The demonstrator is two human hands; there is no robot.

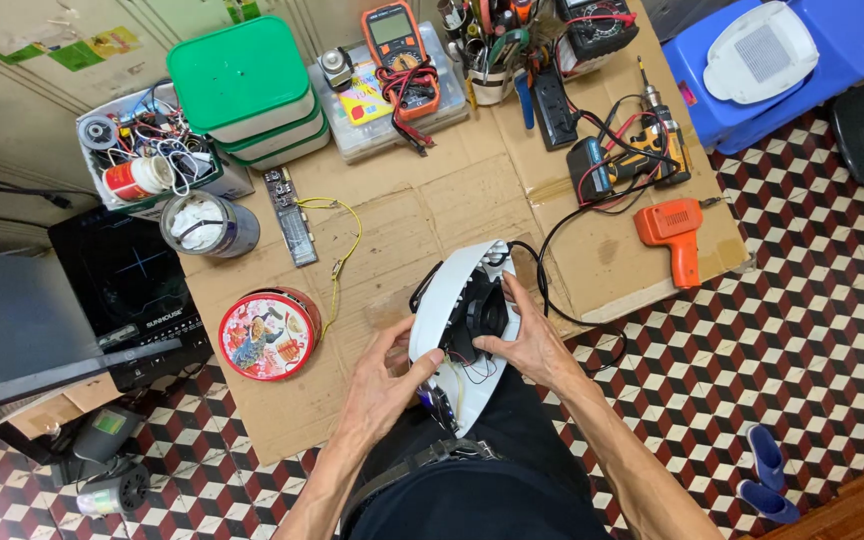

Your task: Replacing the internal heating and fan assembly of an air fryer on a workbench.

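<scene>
A white plastic shell — an opened appliance housing, stood on edge and tilted so its hollow side faces right — sits at the near edge of a cardboard sheet laid over the floor, just above the person's lap. The left hand comes up from below with the forearm angled toward the upper right; its fingers are spread and half curled, thumb and fingertips pressed to the shell's smooth outer wall near the bottom, bracing rather than wrapping it. The right hand reaches in from the lower right, wrist bent inward, the thumb lying along the shell's rim and the other fingers curled loosely into the hollow, where they touch a black part seated inside. Thin wires show beneath that part, and a black cable runs from the shell's top up across the cardboard. Both hands hold the shell between them, neither closed into a fist. To the left lies a round red tin, well apart from the hands, with a yellow wire trailing beside it. Farther right rests an orange soldering gun, and at the back — near the wall — stand a stack of green-lidded boxes and an orange multimeter.
</scene>
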